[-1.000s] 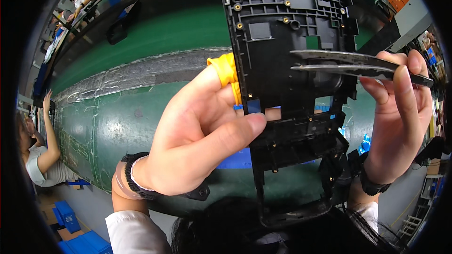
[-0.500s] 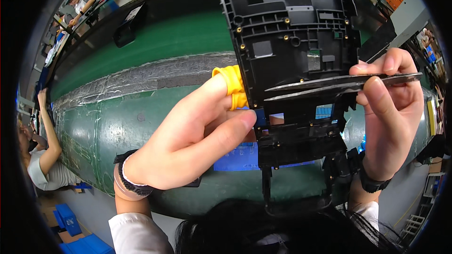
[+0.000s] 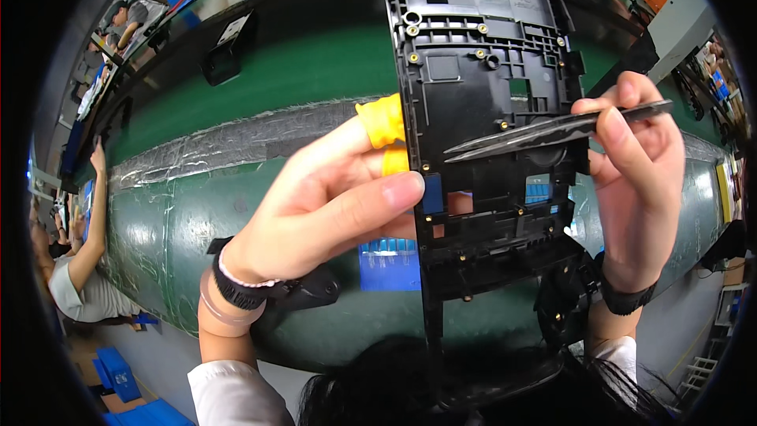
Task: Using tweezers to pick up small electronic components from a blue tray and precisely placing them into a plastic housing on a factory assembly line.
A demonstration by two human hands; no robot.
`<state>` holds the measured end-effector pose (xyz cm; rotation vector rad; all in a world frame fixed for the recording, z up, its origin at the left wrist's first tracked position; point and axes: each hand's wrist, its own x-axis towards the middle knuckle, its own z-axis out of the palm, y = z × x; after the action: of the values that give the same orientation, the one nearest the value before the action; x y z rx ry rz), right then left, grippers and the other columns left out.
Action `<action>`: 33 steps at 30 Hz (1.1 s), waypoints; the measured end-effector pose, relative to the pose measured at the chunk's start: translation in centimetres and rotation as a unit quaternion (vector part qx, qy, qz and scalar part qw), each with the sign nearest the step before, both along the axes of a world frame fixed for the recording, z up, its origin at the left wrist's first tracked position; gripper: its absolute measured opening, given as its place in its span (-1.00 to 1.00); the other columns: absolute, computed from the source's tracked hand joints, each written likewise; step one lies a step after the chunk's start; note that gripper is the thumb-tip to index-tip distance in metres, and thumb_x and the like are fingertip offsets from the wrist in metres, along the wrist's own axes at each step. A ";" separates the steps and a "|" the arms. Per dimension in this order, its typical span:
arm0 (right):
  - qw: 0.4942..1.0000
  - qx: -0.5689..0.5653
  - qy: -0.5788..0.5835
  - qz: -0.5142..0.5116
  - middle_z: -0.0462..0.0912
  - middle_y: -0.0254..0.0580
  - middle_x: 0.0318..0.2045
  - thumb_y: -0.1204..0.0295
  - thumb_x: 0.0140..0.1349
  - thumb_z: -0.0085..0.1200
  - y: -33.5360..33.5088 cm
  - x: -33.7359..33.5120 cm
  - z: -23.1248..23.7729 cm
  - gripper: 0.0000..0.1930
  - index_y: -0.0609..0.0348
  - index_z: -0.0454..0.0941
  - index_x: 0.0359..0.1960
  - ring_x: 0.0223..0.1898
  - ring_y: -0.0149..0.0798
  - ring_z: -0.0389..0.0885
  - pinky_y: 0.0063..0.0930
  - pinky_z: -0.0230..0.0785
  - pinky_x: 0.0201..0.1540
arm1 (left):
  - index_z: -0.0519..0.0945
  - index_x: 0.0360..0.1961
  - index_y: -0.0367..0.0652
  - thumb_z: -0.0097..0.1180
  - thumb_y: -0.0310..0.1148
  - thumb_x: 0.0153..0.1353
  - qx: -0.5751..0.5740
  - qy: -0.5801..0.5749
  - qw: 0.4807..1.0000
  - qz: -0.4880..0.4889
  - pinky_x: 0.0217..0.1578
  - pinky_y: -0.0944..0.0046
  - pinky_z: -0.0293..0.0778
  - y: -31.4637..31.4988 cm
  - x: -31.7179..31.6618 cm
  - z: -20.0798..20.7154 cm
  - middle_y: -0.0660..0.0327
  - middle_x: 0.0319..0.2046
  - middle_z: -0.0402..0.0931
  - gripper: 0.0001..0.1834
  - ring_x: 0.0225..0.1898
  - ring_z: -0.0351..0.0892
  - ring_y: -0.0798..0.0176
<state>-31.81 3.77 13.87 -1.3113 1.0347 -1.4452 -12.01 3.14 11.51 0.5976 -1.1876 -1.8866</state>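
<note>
A large black plastic frame (image 3: 465,118) stands nearly upright before me, dotted with brass screw inserts and cut with several openings. My left hand (image 3: 323,205) grips its left edge, thumb in front and fingers behind. Yellow finger cots (image 3: 382,121) cover two of those fingertips. Between thumb and fingers, my right hand (image 3: 643,162) pinches dark pointed tweezers (image 3: 552,131). They lie across the frame's face with their tips pointing left and a little apart; whether they touch the frame I cannot tell. The tweezers hold nothing that I can see.
Under the frame is a blue tray (image 3: 390,274) on the green work surface (image 3: 189,229). A dark strip with a black part (image 3: 225,63) runs along the far side. A co-worker's arm (image 3: 96,213) reaches in at left. Blue bins (image 3: 118,371) are at lower left; a grey post (image 3: 686,24) is at right.
The frame has turned slightly in my left hand, its lower end swinging left. My right hand has moved a little left, and the tweezers' tips have come closer together.
</note>
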 end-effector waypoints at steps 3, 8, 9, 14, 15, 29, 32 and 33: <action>0.993 0.024 -0.084 0.084 0.44 -0.13 -0.42 0.48 -0.01 -0.08 -1.0 -0.8 -1.2 -0.80 0.18 0.20 -0.36 -0.42 -0.44 0.43 -0.64 0.30 -0.35 | -0.08 0.04 -0.22 -0.14 -0.46 0.02 0.036 0.131 0.986 -0.091 -0.14 0.17 0.24 -0.6 -0.2 -1.5 0.02 -0.04 0.11 -0.43 -0.05 0.20 0.09; 0.994 -0.073 -0.067 0.047 0.43 -0.07 -0.40 0.47 0.01 -0.11 -1.3 -0.8 -1.3 -0.75 0.26 0.18 -0.29 -0.21 -0.18 0.39 -0.38 0.18 -0.10 | -0.15 0.07 -0.12 -0.12 -0.47 0.03 -0.041 0.206 0.972 -0.107 -0.06 0.16 0.14 -0.8 -0.9 -2.4 0.07 0.00 0.04 -0.37 0.03 0.08 0.14; 0.992 -0.120 -0.023 0.040 0.43 -0.07 -0.40 0.48 0.01 -0.12 -1.0 -1.1 -1.1 -0.75 0.26 0.17 -0.28 -0.21 -0.16 0.39 -0.38 0.21 -0.13 | -0.13 0.06 -0.19 -0.07 -0.53 -0.03 -0.038 0.188 0.978 -0.079 -0.03 0.15 0.08 -0.8 -0.6 -2.3 0.06 0.01 0.02 -0.34 0.04 0.05 0.13; 0.932 -0.336 0.128 0.033 0.36 0.04 -0.49 0.54 -0.05 -0.08 2.2 -1.3 -0.7 -0.74 0.26 0.12 -0.34 -0.49 -0.13 0.44 -0.40 0.41 -0.46 | -0.02 -0.01 -0.29 -0.05 -0.68 -0.14 -0.086 0.115 0.984 0.104 -0.01 0.14 0.07 -0.5 -1.1 -1.6 0.04 -0.05 0.10 -0.37 0.01 0.11 0.14; 0.932 -0.336 0.128 0.034 0.36 0.04 -0.49 0.54 -0.05 -0.08 2.7 -1.3 -0.8 -0.74 0.26 0.12 -0.34 -0.49 -0.13 0.44 -0.40 0.41 -0.46 | 0.01 -0.03 -0.30 -0.04 -0.68 -0.14 -0.093 0.111 0.984 0.105 -0.02 0.14 0.09 -0.6 -1.0 -1.6 0.03 -0.07 0.12 -0.39 -0.02 0.14 0.14; 0.885 -0.377 0.268 0.051 0.37 0.08 -0.51 0.71 -0.11 -0.09 3.1 -0.5 -0.7 -0.75 0.23 0.09 -0.46 -0.51 -0.05 0.46 -0.35 0.44 -0.44 | 0.05 -0.07 -0.31 0.04 -0.54 -0.13 -0.151 -0.009 0.980 0.126 -0.23 0.03 0.35 -0.6 -0.5 -1.8 0.01 -0.15 0.18 -0.42 -0.16 0.31 0.07; 0.894 -0.359 0.266 0.048 0.37 0.06 -0.51 0.70 -0.10 -0.12 2.9 -0.8 -0.6 -0.76 0.22 0.09 -0.44 -0.52 -0.09 0.45 -0.36 0.43 -0.45 | 0.21 -0.16 -0.35 0.01 -0.73 -0.19 -0.118 0.070 0.983 0.123 -0.16 0.28 0.29 -0.4 -0.7 -2.0 0.08 -0.22 0.29 -0.52 -0.17 0.31 0.27; 0.898 -0.350 0.264 0.046 0.37 0.05 -0.51 0.69 -0.09 -0.13 2.9 -0.9 -0.4 -0.76 0.21 0.09 -0.43 -0.52 -0.11 0.44 -0.36 0.43 -0.46 | 0.21 -0.16 -0.35 0.01 -0.73 -0.19 -0.118 0.070 0.983 0.122 -0.16 0.28 0.29 -0.4 -0.7 -1.9 0.08 -0.22 0.29 -0.52 -0.17 0.31 0.27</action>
<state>-32.70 6.67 13.43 -2.3386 0.7689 -1.4780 -12.68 2.74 9.58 0.4502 -1.1685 -1.5305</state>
